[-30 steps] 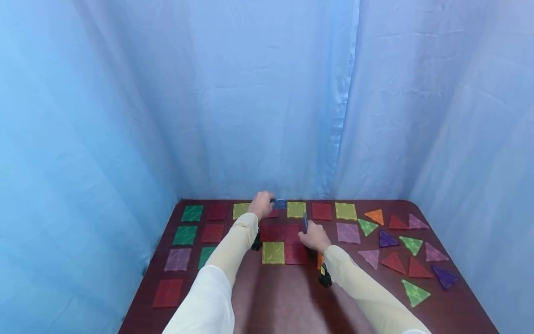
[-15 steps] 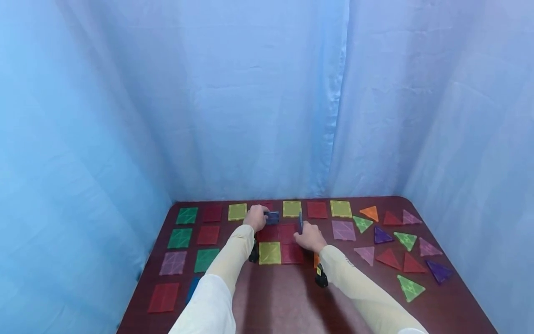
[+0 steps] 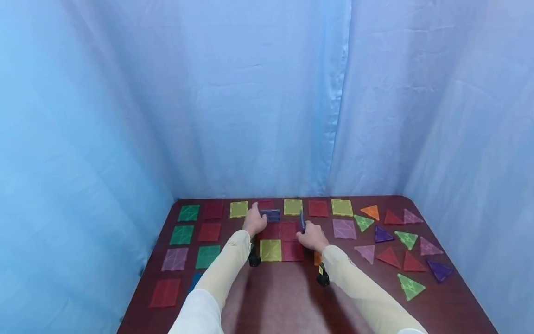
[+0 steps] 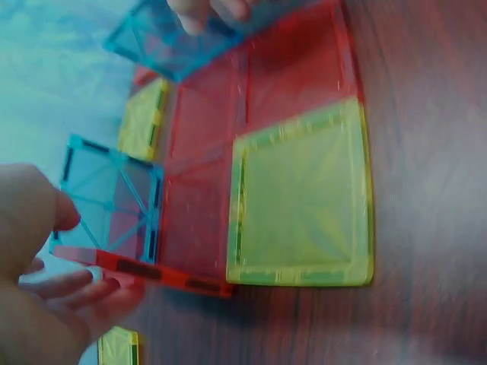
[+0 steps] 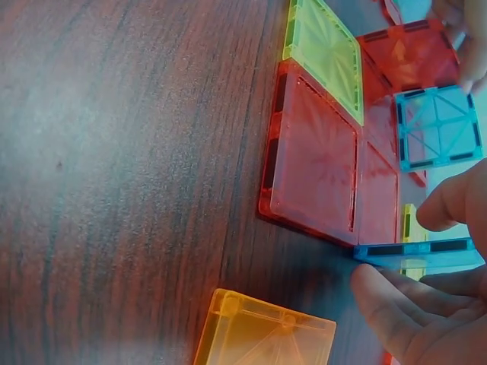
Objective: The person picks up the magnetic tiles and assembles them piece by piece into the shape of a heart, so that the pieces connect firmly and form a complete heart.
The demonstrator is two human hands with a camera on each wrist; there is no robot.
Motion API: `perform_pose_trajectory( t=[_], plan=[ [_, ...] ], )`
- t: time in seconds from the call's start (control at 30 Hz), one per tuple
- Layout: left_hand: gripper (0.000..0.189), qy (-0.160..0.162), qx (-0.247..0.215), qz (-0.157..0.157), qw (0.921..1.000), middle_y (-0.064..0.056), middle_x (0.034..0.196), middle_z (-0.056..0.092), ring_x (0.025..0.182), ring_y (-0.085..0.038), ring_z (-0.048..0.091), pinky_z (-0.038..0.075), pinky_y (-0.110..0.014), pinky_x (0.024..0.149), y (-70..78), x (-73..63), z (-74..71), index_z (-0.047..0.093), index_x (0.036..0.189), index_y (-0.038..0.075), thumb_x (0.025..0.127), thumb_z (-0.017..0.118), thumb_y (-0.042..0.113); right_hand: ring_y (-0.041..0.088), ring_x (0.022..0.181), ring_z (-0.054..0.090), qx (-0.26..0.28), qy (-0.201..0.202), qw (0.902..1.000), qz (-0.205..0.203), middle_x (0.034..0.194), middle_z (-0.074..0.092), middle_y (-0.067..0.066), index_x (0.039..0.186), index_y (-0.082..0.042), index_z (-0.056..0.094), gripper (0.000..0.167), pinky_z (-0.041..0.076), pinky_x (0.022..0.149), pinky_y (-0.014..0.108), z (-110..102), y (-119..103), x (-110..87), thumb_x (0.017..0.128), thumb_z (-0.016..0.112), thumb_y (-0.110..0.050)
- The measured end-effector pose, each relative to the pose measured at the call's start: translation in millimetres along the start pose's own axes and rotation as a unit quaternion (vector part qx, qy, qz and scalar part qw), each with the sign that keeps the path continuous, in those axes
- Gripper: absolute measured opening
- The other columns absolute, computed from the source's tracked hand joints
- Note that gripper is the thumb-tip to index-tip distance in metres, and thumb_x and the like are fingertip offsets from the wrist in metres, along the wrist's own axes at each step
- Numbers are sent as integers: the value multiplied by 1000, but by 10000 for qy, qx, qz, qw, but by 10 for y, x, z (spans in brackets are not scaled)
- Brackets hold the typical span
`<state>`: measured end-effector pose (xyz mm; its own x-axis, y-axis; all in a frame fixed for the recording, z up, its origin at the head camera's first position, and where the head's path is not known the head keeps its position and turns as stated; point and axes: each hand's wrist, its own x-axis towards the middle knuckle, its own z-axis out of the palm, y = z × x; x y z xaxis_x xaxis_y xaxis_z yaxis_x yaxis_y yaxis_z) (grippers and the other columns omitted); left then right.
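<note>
A flat square of magnetic tiles lies at mid-table: a yellow tile (image 3: 270, 250) at near left and red tiles (image 3: 293, 251) around it. At its far left corner, a blue tile (image 4: 106, 201) stands upright at the back and a red tile (image 5: 411, 57) stands along the left side. My left hand (image 3: 255, 220) is beside that corner, its fingers spread, thumb near the blue tile and fingertips by the red one. My right hand (image 3: 314, 236) holds another upright blue tile (image 5: 418, 251) between thumb and fingers at the far right edge.
Loose square tiles, such as a green tile (image 3: 207, 257), lie in rows at left and along the back. Several triangular tiles, among them a purple triangle (image 3: 383, 234), are scattered at right. An orange tile (image 5: 266, 331) lies close to my right wrist. Blue curtains (image 3: 258, 102) surround the table.
My left hand first brought the blue tile toward me to the base's far edge, then loosened its fingers and drew slightly left. My right hand stays at its blue tile.
</note>
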<state>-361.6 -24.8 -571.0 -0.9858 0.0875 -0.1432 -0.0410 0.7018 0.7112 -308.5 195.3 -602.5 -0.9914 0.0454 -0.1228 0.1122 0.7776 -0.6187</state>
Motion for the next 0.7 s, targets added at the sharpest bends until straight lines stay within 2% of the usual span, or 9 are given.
perform_pose_trajectory(
  t=[0.1,0.17,0.23,0.33,0.37,0.4,0.47,0.57,0.7],
  plan=[
    [59,22,-209,-224,9995,-25,106,67,89,-34,66,54,-46,86,-14,-106,-23,31,156,-3,104,50,18,25,77,62,35,-54,10000,22,92,67,16,123,7,60,41,55,73,42,12,31,6,93,64,-22],
    [55,-95,-324,-291,9990,-20,90,65,72,-28,60,50,-41,76,-31,-157,-31,35,154,-4,105,48,19,26,80,63,15,-92,10000,6,95,68,18,125,9,59,44,56,75,44,14,47,10,94,64,-21],
    [52,-225,-362,-265,9987,-19,103,66,76,-22,57,49,-40,75,-52,-192,-22,38,152,-4,106,44,20,27,82,63,-31,-116,9999,-21,95,68,19,123,9,59,42,56,76,44,7,62,24,94,63,-21],
    [51,-357,-424,-182,9983,-25,121,64,88,-28,63,50,-43,80,-61,-240,6,38,152,-4,108,40,22,28,82,63,-53,-87,9999,-71,94,67,19,117,9,61,36,56,77,46,1,77,42,95,63,-20],
    [50,-349,-401,-154,9985,-27,125,63,95,-30,65,52,-45,83,-65,-253,18,38,152,-4,109,38,21,28,82,62,-33,-85,9999,-74,93,67,19,114,8,62,34,55,77,46,5,80,44,95,63,-19],
    [50,-314,-369,-131,9987,-29,136,58,106,-33,64,52,-48,89,-72,-273,29,38,152,-4,109,38,22,28,82,62,-18,-80,9999,-84,92,67,18,113,8,62,32,55,77,45,15,85,50,96,63,-19],
    [49,-236,-283,-99,9993,-30,133,59,111,-35,64,53,-49,91,-78,-303,38,39,150,-5,109,37,21,27,82,62,29,-76,9999,-96,93,67,18,114,8,62,32,55,77,45,38,90,45,96,62,-19],
    [49,-258,-231,-126,9993,-29,126,62,98,-34,65,53,-47,85,-105,-329,41,38,151,-5,109,37,21,27,84,62,86,-103,9999,-54,95,68,18,116,8,63,33,55,78,45,67,94,28,96,62,-19],
    [50,-387,-237,-138,9989,-25,112,65,75,-27,58,48,-41,75,-138,-359,14,37,153,-3,110,36,24,30,93,65,98,-113,9999,-64,104,70,21,123,9,62,38,56,85,48,75,83,-4,96,63,-18]
  ],
)
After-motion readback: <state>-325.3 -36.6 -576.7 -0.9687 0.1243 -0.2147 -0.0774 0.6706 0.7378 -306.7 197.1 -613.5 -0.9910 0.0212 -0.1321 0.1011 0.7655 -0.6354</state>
